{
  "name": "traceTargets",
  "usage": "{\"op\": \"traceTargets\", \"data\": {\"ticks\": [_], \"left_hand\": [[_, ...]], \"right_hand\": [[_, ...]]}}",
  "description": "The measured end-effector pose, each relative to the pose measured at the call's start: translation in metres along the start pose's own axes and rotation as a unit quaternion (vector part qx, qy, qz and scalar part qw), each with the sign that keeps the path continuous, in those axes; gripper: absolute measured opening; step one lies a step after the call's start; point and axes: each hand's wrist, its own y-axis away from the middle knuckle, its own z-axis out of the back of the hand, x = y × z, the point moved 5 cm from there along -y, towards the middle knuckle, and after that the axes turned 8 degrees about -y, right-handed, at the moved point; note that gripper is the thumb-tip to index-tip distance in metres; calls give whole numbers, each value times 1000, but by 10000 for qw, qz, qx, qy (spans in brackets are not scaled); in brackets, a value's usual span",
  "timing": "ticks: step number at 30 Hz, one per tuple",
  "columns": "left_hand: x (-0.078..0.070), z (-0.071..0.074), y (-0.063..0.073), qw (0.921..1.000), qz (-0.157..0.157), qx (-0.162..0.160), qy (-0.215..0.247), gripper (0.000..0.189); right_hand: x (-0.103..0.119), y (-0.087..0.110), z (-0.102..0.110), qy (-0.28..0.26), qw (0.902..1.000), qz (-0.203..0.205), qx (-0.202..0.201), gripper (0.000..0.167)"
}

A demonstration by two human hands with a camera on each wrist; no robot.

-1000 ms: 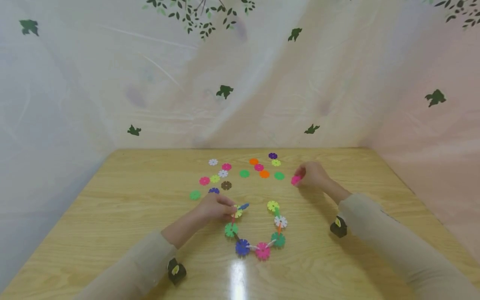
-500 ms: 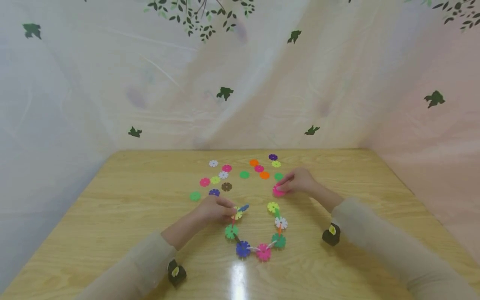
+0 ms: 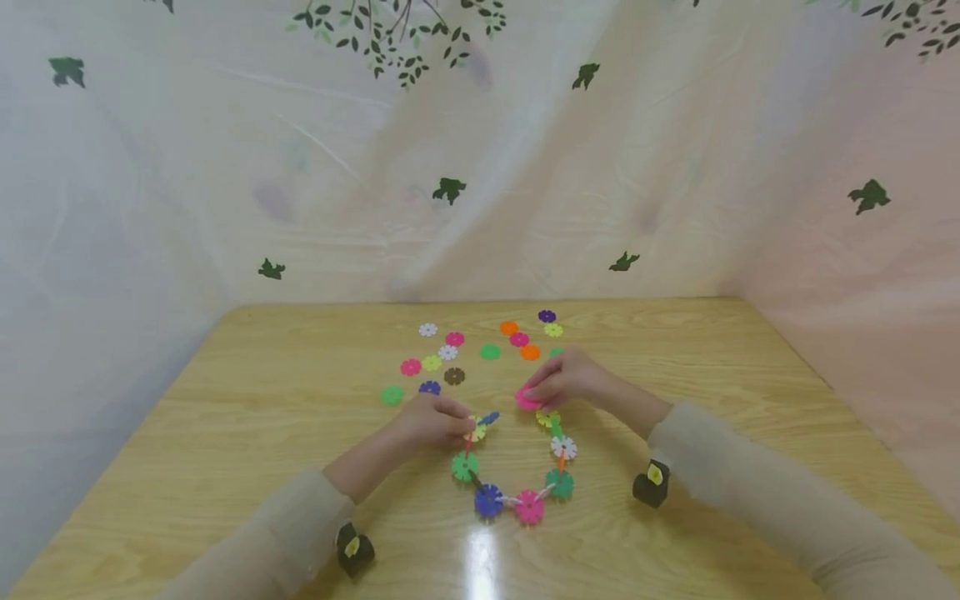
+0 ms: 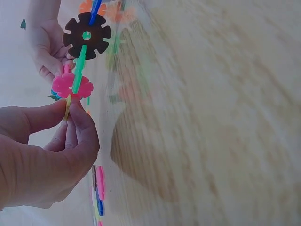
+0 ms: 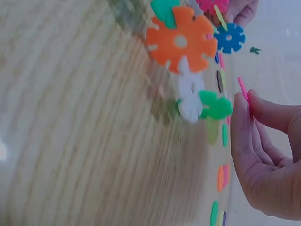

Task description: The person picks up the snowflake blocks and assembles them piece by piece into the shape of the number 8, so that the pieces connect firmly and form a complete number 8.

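The right hand [image 3: 572, 382] has come in from the far right over the last second, bringing a pink disc [image 3: 527, 398] with it. That loose piece now sits close to the gap in the ring-shaped chain [image 3: 488, 502], just beyond the yellow disc [image 3: 548, 419] that ends its right side. To my eye it is not joined to either end, so the gap remains. The right thumb and fingertips pinch it narrowly, edge-on. The left hand [image 3: 433, 423] has hardly moved: it pinches another yellow disc [image 3: 476, 430] near the chain's left end, where a blue disc [image 3: 490, 417] sticks out toward the gap. The rest of the chain curves round on the near side, between the two forearms.

All this is on a pale wood-grain table [image 3: 187, 500], with loose discs [image 3: 490, 352] scattered flat across its far middle, and a bright patch of light shining near the front. Behind hangs a creased pale cloth [image 3: 337, 200] printed with dark birds [image 3: 449, 190] and leafy twigs [image 3: 405, 33].
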Motion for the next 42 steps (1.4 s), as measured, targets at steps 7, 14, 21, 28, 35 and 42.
{"op": "traceTargets", "data": {"ticks": [7,14,21,28,35,42], "left_hand": [[0,-1,1,10000,31,-37,25,26],[-2,-2,3,10000,-21,18,80,26],[-3,-3,3,9999,-117,3,38,26],[-2,-5,1,9997,-109,-71,-191,27],[-5,-9,3,9993,-34,-239,-303,27],[-4,-6,2,9992,-178,-321,-149,26]], "right_hand": [[4,5,-18,-62,10000,59,38,27],[7,10,-27,-125,9999,79,38,25],[5,10,-29,-204,9998,-35,-62,23],[2,8,-33,-191,9998,1,21,21],[-2,7,-37,-437,9988,-74,-185,20],[1,7,-35,-642,9977,-76,-190,22]]}}
